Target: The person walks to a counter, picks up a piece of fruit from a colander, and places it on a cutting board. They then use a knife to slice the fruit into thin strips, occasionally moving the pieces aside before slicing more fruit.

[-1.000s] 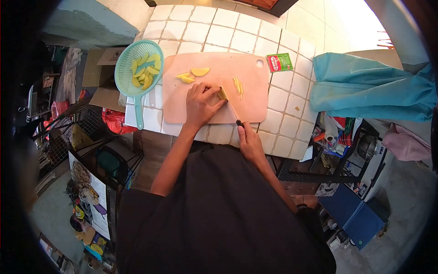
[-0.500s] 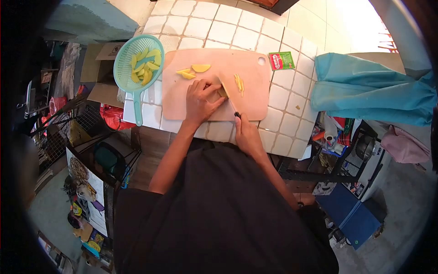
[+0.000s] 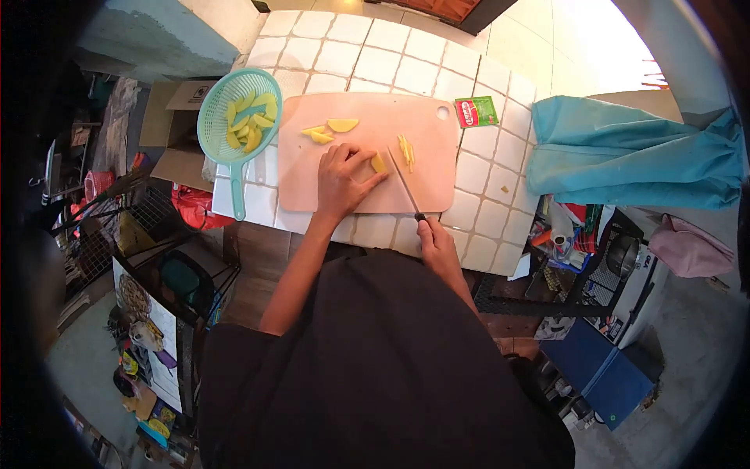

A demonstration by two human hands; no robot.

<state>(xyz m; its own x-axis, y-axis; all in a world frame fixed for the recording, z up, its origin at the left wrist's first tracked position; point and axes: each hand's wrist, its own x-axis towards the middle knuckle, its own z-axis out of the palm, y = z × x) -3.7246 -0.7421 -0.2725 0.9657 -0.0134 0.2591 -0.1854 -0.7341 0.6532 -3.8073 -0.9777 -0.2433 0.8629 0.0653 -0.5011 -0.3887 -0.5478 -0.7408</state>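
My left hand [image 3: 344, 184] rests on the pinkish cutting board [image 3: 312, 187], with thumb and forefinger closed around a pale yellow wedge [image 3: 379, 162] that looks like fruit or potato. In my right hand [image 3: 441, 248] is the black handle of a knife [image 3: 405, 184]. Its blade lies slanted over the board, just right of the held wedge and a little apart from it. Thin yellow strips [image 3: 406, 152] form a small pile right of the blade. Several more wedges [image 3: 342, 125] lie beyond my left hand.
A light green strainer [image 3: 237, 168] with several yellow wedges stands left of the board. Behind the board's right corner, a red and green packet [image 3: 476, 112] lies on the white tiled table [image 3: 500, 180]. Turquoise cloth [image 3: 633, 152] hangs at the right edge.
The knife has moved right, away from the held wedge, and my right hand has shifted right and toward me. My left hand stays by the wedge. The view has tilted slightly.
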